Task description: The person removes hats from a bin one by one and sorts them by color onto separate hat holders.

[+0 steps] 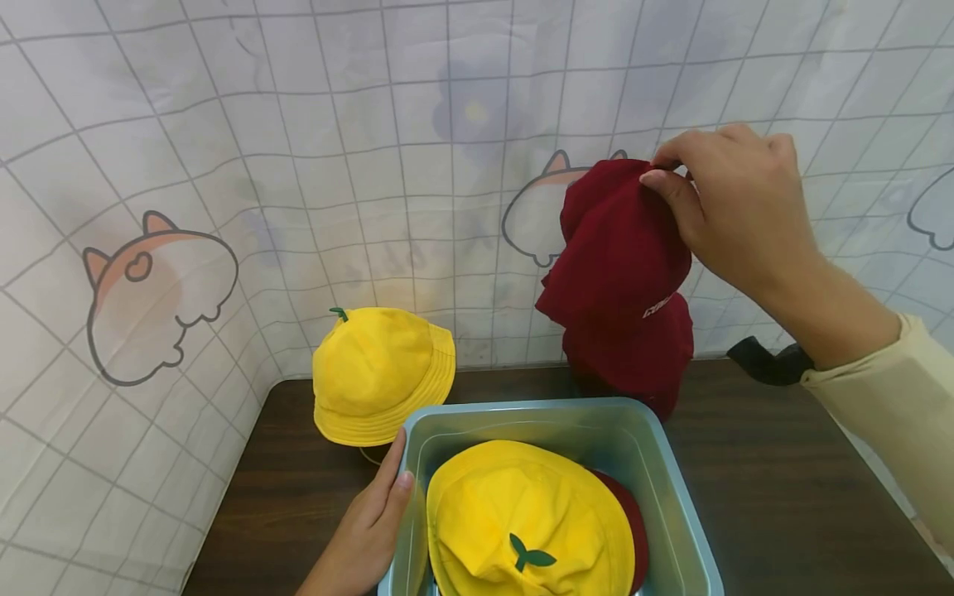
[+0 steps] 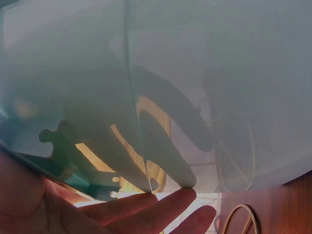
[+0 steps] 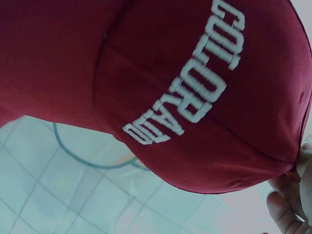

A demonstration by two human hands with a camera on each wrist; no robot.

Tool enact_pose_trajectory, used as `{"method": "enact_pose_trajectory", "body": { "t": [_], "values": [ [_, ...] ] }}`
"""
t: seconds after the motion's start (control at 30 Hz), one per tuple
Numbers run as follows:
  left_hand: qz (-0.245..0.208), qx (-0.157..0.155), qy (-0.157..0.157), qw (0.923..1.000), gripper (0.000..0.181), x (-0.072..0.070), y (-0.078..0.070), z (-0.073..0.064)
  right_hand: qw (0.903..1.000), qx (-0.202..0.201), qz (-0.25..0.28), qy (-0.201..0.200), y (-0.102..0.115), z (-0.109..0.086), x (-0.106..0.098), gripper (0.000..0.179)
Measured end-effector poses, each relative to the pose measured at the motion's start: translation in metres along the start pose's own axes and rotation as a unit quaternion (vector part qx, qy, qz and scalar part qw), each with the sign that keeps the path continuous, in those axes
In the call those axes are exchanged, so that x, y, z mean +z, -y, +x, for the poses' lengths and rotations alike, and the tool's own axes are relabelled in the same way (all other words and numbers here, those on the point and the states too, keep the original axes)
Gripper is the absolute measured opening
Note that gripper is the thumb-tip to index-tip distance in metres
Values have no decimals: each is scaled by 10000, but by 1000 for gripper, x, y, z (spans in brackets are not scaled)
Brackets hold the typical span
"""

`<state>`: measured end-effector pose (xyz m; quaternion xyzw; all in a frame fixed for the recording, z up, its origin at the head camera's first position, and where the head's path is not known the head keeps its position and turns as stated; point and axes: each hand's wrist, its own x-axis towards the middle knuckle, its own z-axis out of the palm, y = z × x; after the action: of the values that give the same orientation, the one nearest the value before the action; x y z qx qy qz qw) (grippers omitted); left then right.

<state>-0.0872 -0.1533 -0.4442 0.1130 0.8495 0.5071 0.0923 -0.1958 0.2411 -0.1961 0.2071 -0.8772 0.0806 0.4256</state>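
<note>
My right hand (image 1: 745, 207) pinches a dark red baseball cap (image 1: 626, 240) by the top of its crown, above the far side of a light blue plastic bin (image 1: 681, 497). White COLORADO lettering on the cap shows in the right wrist view, where fingertips (image 3: 282, 212) are at the crown's top. Directly below, more dark red fabric (image 1: 633, 356) overlaps the cap. My left hand (image 1: 365, 521) grips the bin's left wall, thumb at the rim, fingers outside. Inside the bin lies a yellow bucket hat (image 1: 522, 505) with a green sprout, partly covering something dark red (image 1: 632, 517).
Another yellow hat (image 1: 380, 372) sits raised behind the bin's left corner, with a thin wire loop (image 2: 239, 219) below it. A black object (image 1: 768, 362) lies at the right rear of the dark wood table (image 1: 805, 488). A grid-patterned cloth (image 1: 373, 165) hangs behind.
</note>
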Motion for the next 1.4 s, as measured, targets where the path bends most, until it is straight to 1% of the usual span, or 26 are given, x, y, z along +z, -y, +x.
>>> {"method": "enact_pose_trajectory", "body": {
  "t": [0.13, 0.2, 0.3, 0.47, 0.77, 0.83, 1.0, 1.13, 1.4],
  "values": [
    [75, 50, -28, 10000, 57, 0, 0, 0, 9994, 228, -160, 221, -4, 6, 6, 29],
    [101, 56, -31, 9999, 57, 0, 0, 0, 9989, 266, -249, 311, -6, 8, 10, 27],
    [130, 75, -41, 9999, 57, 0, -1, 0, 9986, 94, -417, 315, -10, 9, 17, 26],
    [117, 63, -62, 9999, 56, 0, -1, 0, 9971, -281, -687, 187, -18, 6, 29, 26],
    [96, 26, -50, 9999, 57, -1, -1, 0, 9946, -512, -874, 244, -27, -5, 45, 23],
    [84, 31, -39, 10000, 57, -1, 0, 0, 9950, -458, -837, 308, -29, -8, 46, 22],
    [65, 17, -23, 10000, 57, -1, -1, 0, 9958, -176, -747, 490, -33, -16, 50, 20],
    [110, 32, -45, 9999, 57, -1, -1, -1, 9959, -17, -733, 527, -39, -24, 53, 19],
    [126, 59, -51, 9999, 57, -2, 0, -2, 9946, 406, -540, 793, -49, -41, 55, 19]
  ]
}}
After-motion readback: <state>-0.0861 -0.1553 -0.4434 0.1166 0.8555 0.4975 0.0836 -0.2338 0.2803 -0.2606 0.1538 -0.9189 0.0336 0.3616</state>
